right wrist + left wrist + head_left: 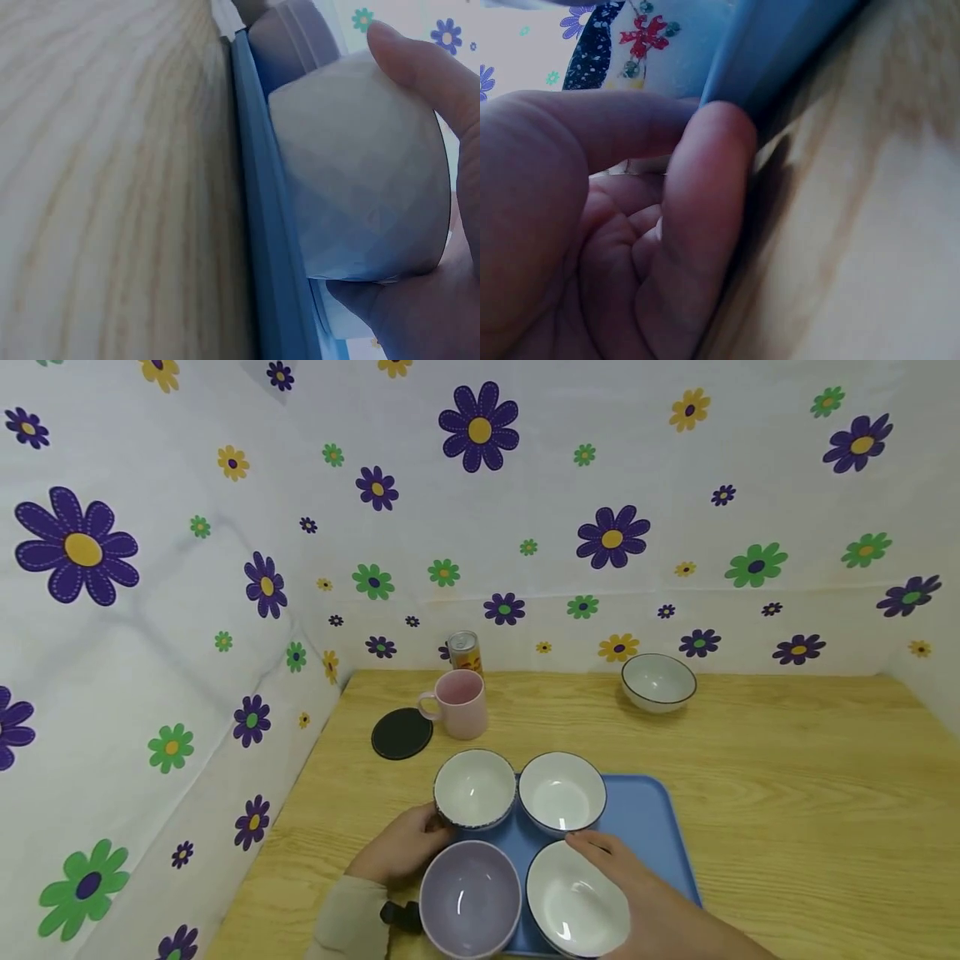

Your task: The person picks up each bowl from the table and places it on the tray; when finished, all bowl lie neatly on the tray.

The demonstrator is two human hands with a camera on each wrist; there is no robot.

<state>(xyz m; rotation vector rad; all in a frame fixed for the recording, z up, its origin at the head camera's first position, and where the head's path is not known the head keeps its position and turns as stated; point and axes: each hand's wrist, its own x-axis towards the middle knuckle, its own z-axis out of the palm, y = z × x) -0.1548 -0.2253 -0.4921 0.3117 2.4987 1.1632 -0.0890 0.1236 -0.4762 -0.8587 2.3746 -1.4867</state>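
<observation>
On a blue tray [647,827] stand two white bowls at the back, one with a dark speckled rim [474,789] and one with a thin dark rim [562,792]. In front of them are a purple bowl [471,900] and another white bowl [573,902]. My left hand [408,843] pinches the tray's left edge, its fingertips [712,142] at the blue rim beside the speckled bowl. With fingers spread across it, my right hand [648,897] grips the front right white bowl, whose side [364,169] shows in the right wrist view. The hand covers part of its rim.
Behind the tray are a pink mug [461,706], a drink can [466,652] and a round black coaster [402,733]. A further white bowl [658,683] sits at the back right of the wooden table [810,793]. Flower-patterned cloth [525,527] hangs behind and to the left.
</observation>
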